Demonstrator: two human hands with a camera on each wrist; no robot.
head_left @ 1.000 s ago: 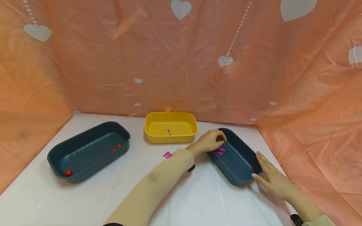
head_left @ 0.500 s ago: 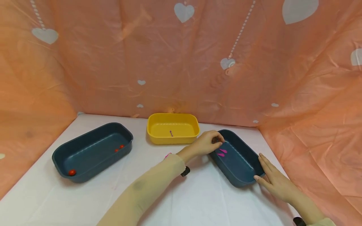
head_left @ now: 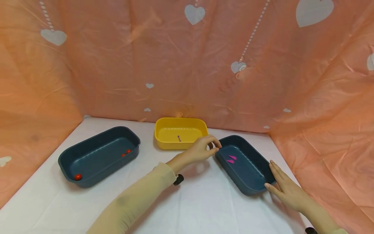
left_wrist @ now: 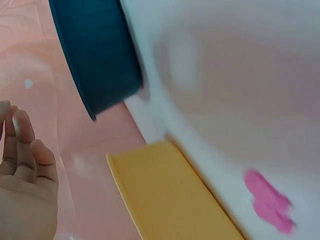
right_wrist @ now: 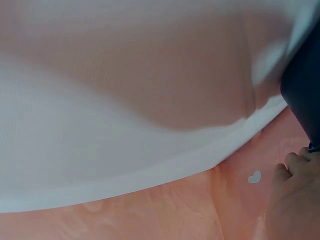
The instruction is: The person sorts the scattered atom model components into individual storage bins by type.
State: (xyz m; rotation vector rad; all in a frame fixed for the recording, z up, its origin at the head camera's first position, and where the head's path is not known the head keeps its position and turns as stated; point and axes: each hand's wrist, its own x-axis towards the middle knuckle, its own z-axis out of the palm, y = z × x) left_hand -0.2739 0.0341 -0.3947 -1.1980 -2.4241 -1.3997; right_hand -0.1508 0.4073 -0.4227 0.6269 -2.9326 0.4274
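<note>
In the head view my left hand (head_left: pixel 200 150) is just off the left rim of the right dark blue bin (head_left: pixel 245 190), fingers loosely bent, with nothing visible in them. Two pink teardrop-shaped pieces (head_left: pixel 230 159) lie inside that bin. My right hand (head_left: pixel 287 191) rests its straight fingers against the bin's near right side. More pink pieces (left_wrist: pixel 270 202) lie on the white cloth in the left wrist view; the left arm hides them from the head view. In the right wrist view only part of the right hand (right_wrist: pixel 295 197) shows, beside the bin wall.
A yellow bin (head_left: pixel 181 146) with a small purple arrow-like piece (head_left: pixel 179 138) stands at the back middle. At left is another dark blue bin (head_left: pixel 96 179) holding several small red pieces, one a round red piece (head_left: pixel 78 177). An orange curtain (head_left: pixel 175 65) hangs behind.
My left hand has drawn back leftward from over the right bin, so the two pink pieces inside show fully. The right hand keeps its place on the bin. The head view has shifted slightly.
</note>
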